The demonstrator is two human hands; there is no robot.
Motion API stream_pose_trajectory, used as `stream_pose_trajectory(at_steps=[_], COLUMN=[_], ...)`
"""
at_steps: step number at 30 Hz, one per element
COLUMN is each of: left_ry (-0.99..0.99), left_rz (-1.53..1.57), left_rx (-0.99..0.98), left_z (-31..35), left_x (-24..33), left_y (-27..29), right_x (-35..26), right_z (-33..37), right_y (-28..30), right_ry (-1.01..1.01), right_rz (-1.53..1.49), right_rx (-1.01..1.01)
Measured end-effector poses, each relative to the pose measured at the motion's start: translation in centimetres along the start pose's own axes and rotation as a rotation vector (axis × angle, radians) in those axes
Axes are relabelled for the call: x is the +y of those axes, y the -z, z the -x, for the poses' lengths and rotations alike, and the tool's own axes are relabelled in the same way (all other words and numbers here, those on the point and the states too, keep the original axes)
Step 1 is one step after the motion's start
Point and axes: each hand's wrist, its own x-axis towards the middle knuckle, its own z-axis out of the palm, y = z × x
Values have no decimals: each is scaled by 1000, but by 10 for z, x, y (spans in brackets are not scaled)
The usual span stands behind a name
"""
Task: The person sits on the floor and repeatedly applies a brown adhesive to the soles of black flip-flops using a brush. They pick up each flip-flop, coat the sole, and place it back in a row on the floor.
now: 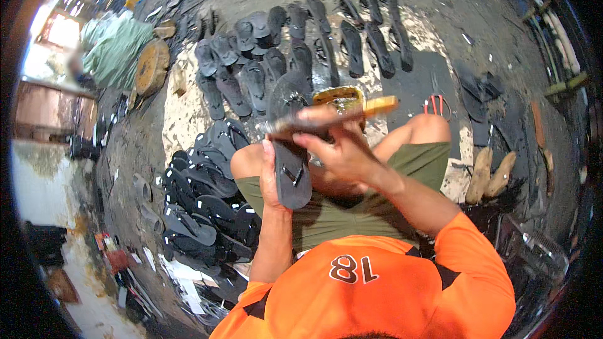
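Observation:
My left hand (269,179) is closed around the edge of a black sandal (293,191), held up in front of my lap with a small strap piece showing near its lower end. Crossing over the sandal is a long, motion-blurred tool with a yellow end (380,105); its exact kind cannot be made out. My right hand (342,157) grips that tool with the fingers bent round it. Just beyond the right hand sits a yellow container (339,95) with a dark, stained inside, partly hidden by the tool and hand.
Several black sandals (254,85) stand in rows on a stained sheet ahead. A pile of black sandals (195,223) lies at my left. To the right are red-handled scissors (433,105) on a dark sheet and wooden foot forms (480,172). A round wooden block (152,68) stands far left.

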Motion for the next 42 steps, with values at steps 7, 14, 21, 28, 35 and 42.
stream_pose_trajectory(at_steps=[7,14,21,28,35,42], left_ry=[-13,48,-110,-80,117,258], left_rz=[-20,118,61,75,406,469], left_rx=[-128,117,97,218,-87,138], left_z=[13,16,-15,-50,-34,-81], left_x=[-1,-11,6,7,-24,-25], left_y=[10,16,-11,4,-24,68], right_x=[16,-3,6,-25,39,-1], right_z=[-46,-59,9,51,-54,22], right_y=[40,51,6,6,10,17], right_ry=[-407,-89,-109,8,369,2], right_rz=[-69,43,45,128,296,60], right_rx=[87,120,-63,-317,-122,-432])
